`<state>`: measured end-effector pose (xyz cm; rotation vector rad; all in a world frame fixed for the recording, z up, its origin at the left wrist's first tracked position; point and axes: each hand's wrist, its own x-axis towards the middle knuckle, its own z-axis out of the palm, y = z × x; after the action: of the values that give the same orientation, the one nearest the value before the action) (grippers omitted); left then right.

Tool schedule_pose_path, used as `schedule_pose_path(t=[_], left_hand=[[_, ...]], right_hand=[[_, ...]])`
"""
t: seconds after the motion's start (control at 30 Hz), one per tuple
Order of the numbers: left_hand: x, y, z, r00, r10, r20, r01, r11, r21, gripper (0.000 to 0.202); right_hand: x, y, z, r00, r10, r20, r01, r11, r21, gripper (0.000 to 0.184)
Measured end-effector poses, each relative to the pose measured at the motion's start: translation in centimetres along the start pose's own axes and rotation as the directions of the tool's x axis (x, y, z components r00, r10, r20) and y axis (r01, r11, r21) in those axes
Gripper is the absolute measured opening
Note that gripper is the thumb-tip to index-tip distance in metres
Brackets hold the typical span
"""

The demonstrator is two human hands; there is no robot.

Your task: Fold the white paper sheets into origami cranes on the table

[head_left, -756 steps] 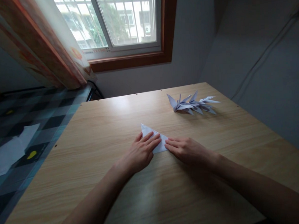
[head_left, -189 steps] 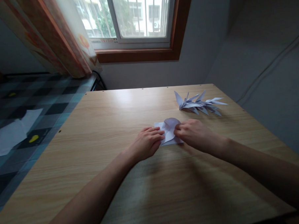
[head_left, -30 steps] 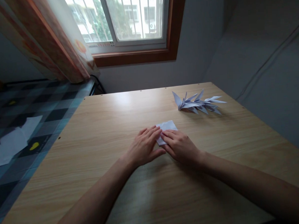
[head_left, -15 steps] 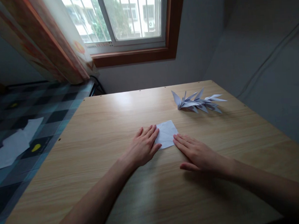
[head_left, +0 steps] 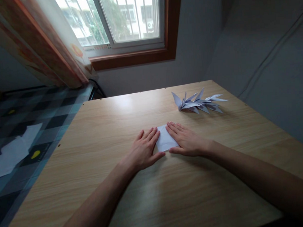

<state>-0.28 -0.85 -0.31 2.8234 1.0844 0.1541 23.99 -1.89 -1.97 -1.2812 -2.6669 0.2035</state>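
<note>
A small white square of paper [head_left: 164, 139] lies flat on the wooden table [head_left: 98, 162], with faint creases on it. My left hand [head_left: 146, 150] rests flat at the paper's left edge, fingers stretched out and thumb apart. From the other side my right hand [head_left: 184, 139] lies flat over the paper's right part, its fingertips near the far edge and its thumb by the near edge. Both hands cover some of the sheet's sides.
Several folded paper cranes [head_left: 198, 103] lie together in a row towards the table's far right. On the left, white paper sheets [head_left: 14, 151] lie on a checked cloth [head_left: 51, 123]. A window [head_left: 132, 17] and a curtain [head_left: 50, 41] are beyond the table.
My right hand has moved up and left, from the paper's right corner onto its right part. My left hand stays at the left edge. The camera view has shifted slightly.
</note>
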Motion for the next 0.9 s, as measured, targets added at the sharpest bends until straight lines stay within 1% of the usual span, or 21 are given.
schedule_pose_path(t=[0.1, 0.13, 0.2, 0.27, 0.33, 0.4, 0.47, 0.6, 0.67, 0.77, 0.9], left_hand=[[0.0, 0.0, -0.1, 1.0, 0.013, 0.003, -0.013, 1.0, -0.017, 0.089], [0.0, -0.1, -0.2, 1.0, 0.017, -0.002, -0.017, 1.0, -0.018, 0.09], [0.0, -0.1, -0.2, 1.0, 0.023, -0.017, -0.023, 1.0, -0.017, 0.084], [-0.1, -0.1, -0.3, 0.999, 0.025, -0.036, -0.025, 1.0, -0.012, 0.074], [-0.1, 0.0, -0.4, 0.997, 0.032, -0.066, -0.033, 0.999, -0.007, 0.066], [-0.1, 0.1, -0.5, 0.993, 0.057, -0.101, -0.057, 0.998, 0.002, 0.062], [-0.2, 0.2, -0.7, 0.985, 0.092, -0.143, -0.09, 0.996, 0.016, 0.057], [-0.3, 0.0, -0.7, 0.952, 0.176, -0.25, -0.175, 0.984, 0.026, 0.037], [-0.3, -0.2, -0.5, 0.933, 0.184, -0.31, -0.193, 0.981, 0.002, 0.027], [-0.1, -0.5, -0.2, 0.919, 0.126, -0.373, -0.16, 0.985, -0.064, 0.024], [0.2, -0.5, -0.1, 0.928, 0.062, -0.368, -0.105, 0.99, -0.097, 0.025]], right_hand=[[-1.4, 0.5, -0.2, 1.0, -0.001, -0.022, 0.0, 1.0, -0.005, 0.09], [-1.7, 0.5, -0.3, 0.999, -0.004, -0.04, 0.004, 1.0, -0.006, 0.089], [-2.3, 0.3, -0.4, 0.995, -0.009, -0.103, 0.009, 1.0, -0.009, 0.083], [-2.6, -0.1, -0.6, 0.982, -0.024, -0.187, 0.022, 1.0, -0.014, 0.071], [-2.9, -0.7, -0.6, 0.964, -0.073, -0.255, 0.069, 0.997, -0.026, 0.05], [-3.0, -1.2, -0.6, 0.945, -0.142, -0.296, 0.137, 0.99, -0.037, 0.03], [-2.9, -1.5, -0.5, 0.927, -0.181, -0.329, 0.181, 0.983, -0.032, 0.021], [-2.9, -1.7, -0.2, 0.913, -0.171, -0.37, 0.188, 0.982, 0.009, 0.015], [-2.9, -1.8, -0.2, 0.911, -0.163, -0.38, 0.189, 0.981, 0.032, 0.014], [-2.7, -2.1, -0.1, 0.908, -0.097, -0.407, 0.148, 0.984, 0.096, 0.017], [-2.3, -2.6, -0.1, 0.92, 0.059, -0.388, 0.015, 0.983, 0.183, 0.022]])
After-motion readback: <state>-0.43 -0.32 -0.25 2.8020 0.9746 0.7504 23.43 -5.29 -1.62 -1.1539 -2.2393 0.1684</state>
